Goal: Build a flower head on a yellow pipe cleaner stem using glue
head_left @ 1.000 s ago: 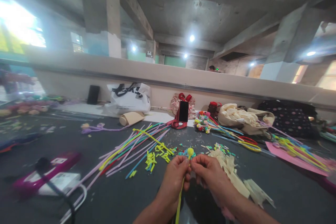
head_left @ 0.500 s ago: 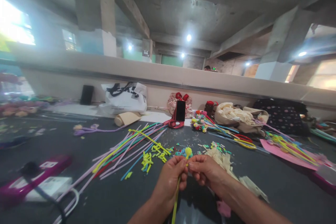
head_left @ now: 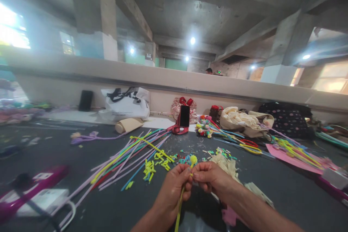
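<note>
My left hand (head_left: 178, 185) is closed round a long yellow pipe cleaner (head_left: 178, 208), whose free end runs down toward me. A fuzzy yellow ball (head_left: 193, 159) tops it, standing just above my fingertips. My right hand (head_left: 208, 175) pinches the same stem right below the ball, its fingertips meeting those of the left. What exactly lies between the fingers is mostly hidden. Short cut yellow pieces (head_left: 149, 169) are heaped to the left of my hands. Small blue bits (head_left: 185, 159) lie just behind the ball.
Long coloured pipe cleaners (head_left: 127, 159) spread out at left. A phone (head_left: 185, 116) stands at the back. Finished-looking colourful stems (head_left: 206, 125), scissors with red and yellow handles (head_left: 250, 146) and a pink sheet (head_left: 293, 157) lie right. A purple glue-gun-like tool or box (head_left: 46, 181) sits front left.
The whole view has shifted slightly, with things appearing a little further left. Both hands keep their pinch on the yellow pipe cleaner, with hardly any change in the fingers.
</note>
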Available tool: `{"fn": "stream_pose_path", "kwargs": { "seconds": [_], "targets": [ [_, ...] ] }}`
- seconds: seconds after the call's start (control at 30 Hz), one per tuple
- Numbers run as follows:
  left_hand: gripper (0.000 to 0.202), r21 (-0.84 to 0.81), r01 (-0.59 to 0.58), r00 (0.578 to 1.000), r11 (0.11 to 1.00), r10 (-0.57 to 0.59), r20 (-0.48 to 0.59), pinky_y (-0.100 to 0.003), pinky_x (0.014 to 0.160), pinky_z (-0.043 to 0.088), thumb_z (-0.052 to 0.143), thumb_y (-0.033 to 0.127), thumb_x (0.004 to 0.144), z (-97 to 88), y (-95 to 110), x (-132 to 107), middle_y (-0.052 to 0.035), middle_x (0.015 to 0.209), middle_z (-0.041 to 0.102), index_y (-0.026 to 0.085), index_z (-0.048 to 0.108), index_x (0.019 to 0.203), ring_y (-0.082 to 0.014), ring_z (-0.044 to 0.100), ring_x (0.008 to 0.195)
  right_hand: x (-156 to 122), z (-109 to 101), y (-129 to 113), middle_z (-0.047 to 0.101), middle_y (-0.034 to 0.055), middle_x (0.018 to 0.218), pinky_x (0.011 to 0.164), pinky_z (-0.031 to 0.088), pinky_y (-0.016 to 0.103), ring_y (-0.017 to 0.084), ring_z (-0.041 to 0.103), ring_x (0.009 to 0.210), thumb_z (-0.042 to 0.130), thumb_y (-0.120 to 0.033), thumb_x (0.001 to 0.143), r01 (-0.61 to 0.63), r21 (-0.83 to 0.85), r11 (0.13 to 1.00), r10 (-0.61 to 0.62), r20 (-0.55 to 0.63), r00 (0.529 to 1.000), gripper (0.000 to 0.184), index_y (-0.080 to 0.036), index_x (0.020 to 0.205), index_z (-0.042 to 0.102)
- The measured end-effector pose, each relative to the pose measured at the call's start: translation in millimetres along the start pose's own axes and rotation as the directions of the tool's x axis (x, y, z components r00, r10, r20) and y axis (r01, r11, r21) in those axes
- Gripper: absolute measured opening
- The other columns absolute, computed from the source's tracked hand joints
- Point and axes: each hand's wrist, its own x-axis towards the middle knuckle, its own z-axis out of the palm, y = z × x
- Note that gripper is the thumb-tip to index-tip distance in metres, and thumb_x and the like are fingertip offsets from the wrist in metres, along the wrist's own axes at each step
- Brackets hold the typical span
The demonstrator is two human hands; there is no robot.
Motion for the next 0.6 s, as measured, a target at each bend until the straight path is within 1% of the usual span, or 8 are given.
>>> {"fn": "stream_pose_path", "kwargs": {
  "seconds": [0.1,0.2,0.3,0.37,0.47,0.53,0.6],
  "targets": [
    [0.025,0.012,0.008,1.0,1.0,-0.009,0.003,-0.011,0.031,0.019,0.068,0.028,0.06,0.8,-2.0,-0.3,0.0076,0.045,0.046,0.016,0.048,0.069,-0.0007,0.032,0.033,0.3,-3.4,3.4,0.048,-0.0071,0.045,0.036,0.018,0.017,0.002,0.032,0.034,0.069,-0.037,0.057,0.015,-0.041,0.999,-0.015,0.006,1.0,0.026,-0.014,0.061,0.06],
    [0.023,0.015,0.02,1.0,1.0,-0.02,-0.013,-0.011,0.032,0.021,0.067,0.028,0.062,0.5,-3.4,0.3,0.0075,0.046,0.046,0.016,0.049,0.069,-0.0007,0.033,0.035,1.4,-4.2,6.5,0.051,-0.0054,0.05,0.036,0.02,0.017,0.003,0.036,0.034,0.065,-0.039,0.061,0.046,-0.126,0.991,-0.049,-0.02,0.999,0.026,-0.014,0.063,0.059],
    [0.023,-0.002,0.019,0.999,1.0,-0.019,-0.036,-0.011,0.033,0.021,0.068,0.028,0.062,-1.3,-3.3,1.8,0.0076,0.048,0.046,0.016,0.049,0.068,-0.0007,0.034,0.036,1.5,-1.6,6.8,0.053,-0.0041,0.051,0.035,0.023,0.017,0.006,0.042,0.035,0.059,-0.039,0.068,0.122,-0.273,0.954,-0.153,-0.093,0.984,0.024,-0.015,0.066,0.061],
    [0.023,-0.017,0.019,0.999,1.0,-0.019,-0.036,-0.012,0.033,0.02,0.068,0.028,0.061,-2.7,-2.7,2.9,0.0075,0.049,0.046,0.016,0.049,0.067,-0.0008,0.034,0.037,-0.5,1.5,4.5,0.055,-0.0036,0.055,0.037,0.029,0.019,0.007,0.045,0.039,0.056,-0.033,0.071,0.191,-0.39,0.901,-0.256,-0.124,0.959,0.018,-0.016,0.069,0.063],
    [0.019,-0.028,0.043,0.999,0.999,-0.043,-0.021,-0.012,0.033,0.02,0.066,0.025,0.063,-4.0,-1.8,3.6,0.0075,0.05,0.044,0.015,0.05,0.066,-0.0006,0.034,0.037,-6.7,6.4,-1.4,0.057,-0.0025,0.063,0.049,0.037,0.022,0.01,0.051,0.05,0.057,-0.022,0.071,0.28,-0.561,0.779,-0.401,-0.103,0.91,0.008,-0.019,0.069,0.065],
    [0.015,-0.031,0.065,0.998,0.997,-0.065,-0.013,-0.011,0.033,0.02,0.063,0.022,0.065,-4.1,-1.3,3.1,0.0073,0.052,0.044,0.015,0.049,0.068,-0.0003,0.034,0.037,-10.8,8.6,-4.8,0.056,-0.002,0.063,0.055,0.037,0.023,0.012,0.051,0.056,0.058,-0.017,0.071,0.311,-0.654,0.689,-0.471,-0.078,0.879,0.008,-0.019,0.067,0.064],
    [0.013,-0.03,0.083,0.997,0.996,-0.083,-0.005,-0.011,0.033,0.02,0.061,0.019,0.066,-4.0,-0.7,2.0,0.0071,0.053,0.044,0.015,0.049,0.07,-0.0001,0.035,0.038,-13.2,9.8,-6.3,0.054,-0.0019,0.063,0.056,0.035,0.023,0.013,0.05,0.058,0.057,-0.014,0.072,0.323,-0.719,0.615,-0.514,-0.055,0.856,0.009,-0.019,0.068,0.063]
  ]
}}
